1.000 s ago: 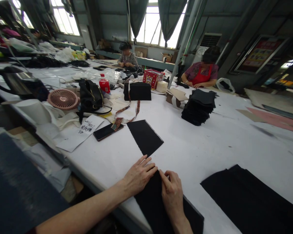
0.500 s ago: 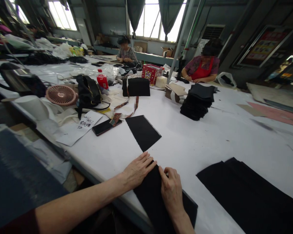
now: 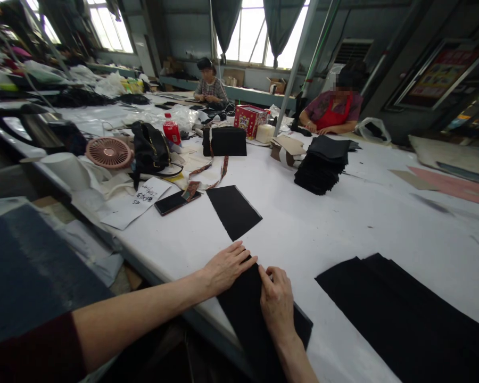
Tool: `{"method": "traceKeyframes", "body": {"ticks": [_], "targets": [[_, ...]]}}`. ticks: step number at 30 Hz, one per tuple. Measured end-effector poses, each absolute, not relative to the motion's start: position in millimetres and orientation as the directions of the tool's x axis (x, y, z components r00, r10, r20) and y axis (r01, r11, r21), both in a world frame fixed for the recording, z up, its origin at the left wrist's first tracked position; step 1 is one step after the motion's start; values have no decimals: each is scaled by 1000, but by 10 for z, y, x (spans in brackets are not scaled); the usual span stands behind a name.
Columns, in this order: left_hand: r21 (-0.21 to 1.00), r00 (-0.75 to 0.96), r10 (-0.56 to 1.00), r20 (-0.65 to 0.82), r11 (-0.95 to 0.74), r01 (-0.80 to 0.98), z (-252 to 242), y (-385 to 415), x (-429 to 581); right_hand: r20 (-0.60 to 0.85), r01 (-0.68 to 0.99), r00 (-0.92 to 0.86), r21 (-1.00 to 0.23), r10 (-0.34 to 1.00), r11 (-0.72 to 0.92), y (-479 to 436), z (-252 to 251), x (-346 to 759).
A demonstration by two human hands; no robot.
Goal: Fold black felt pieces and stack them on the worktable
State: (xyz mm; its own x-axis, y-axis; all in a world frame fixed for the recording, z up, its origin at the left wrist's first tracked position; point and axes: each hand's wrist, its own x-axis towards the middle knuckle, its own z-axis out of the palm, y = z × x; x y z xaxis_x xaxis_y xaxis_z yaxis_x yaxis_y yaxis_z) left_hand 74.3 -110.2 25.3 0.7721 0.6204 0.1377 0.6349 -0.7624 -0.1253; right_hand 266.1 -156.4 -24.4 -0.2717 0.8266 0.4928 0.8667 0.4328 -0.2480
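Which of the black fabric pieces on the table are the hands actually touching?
The black piece at the table's near edge: both the left hand and right hand rest on it.

The black fabric piece (image 3: 249, 314) under both hands runs over the table (image 3: 323, 234) edge — its near end is lost from sight, and the right hand (image 3: 277, 303) covers part of it. The black sheets (image 3: 403, 314) on the right are cut by the frame's edge. Writing on the paper note (image 3: 138, 205) is too small to read — the far workers' hands too.

paper note (image 3: 138, 204), handwriting illegible
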Motion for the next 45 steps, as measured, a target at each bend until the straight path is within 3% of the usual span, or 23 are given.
{"method": "traceKeyframes", "body": {"ticks": [9, 24, 40, 45], "targets": [[-176, 809, 575, 119, -790, 587, 316, -1131, 832, 496, 851, -267, -281, 826, 444, -1686, -263, 2815], [-134, 819, 564, 106, -808, 573, 300, -1262, 982, 499, 832, -257, -321, 828, 452, -1852, -268, 3020], [-164, 818, 567, 97, -802, 575, 291, -1429, 1156, 475, 798, -225, -411, 851, 441, -2011, -236, 3244], [-145, 861, 502, 78, -849, 508, 303, -1415, 1201, 489, 780, -218, -433, 845, 452, -2050, -244, 3319]]}}
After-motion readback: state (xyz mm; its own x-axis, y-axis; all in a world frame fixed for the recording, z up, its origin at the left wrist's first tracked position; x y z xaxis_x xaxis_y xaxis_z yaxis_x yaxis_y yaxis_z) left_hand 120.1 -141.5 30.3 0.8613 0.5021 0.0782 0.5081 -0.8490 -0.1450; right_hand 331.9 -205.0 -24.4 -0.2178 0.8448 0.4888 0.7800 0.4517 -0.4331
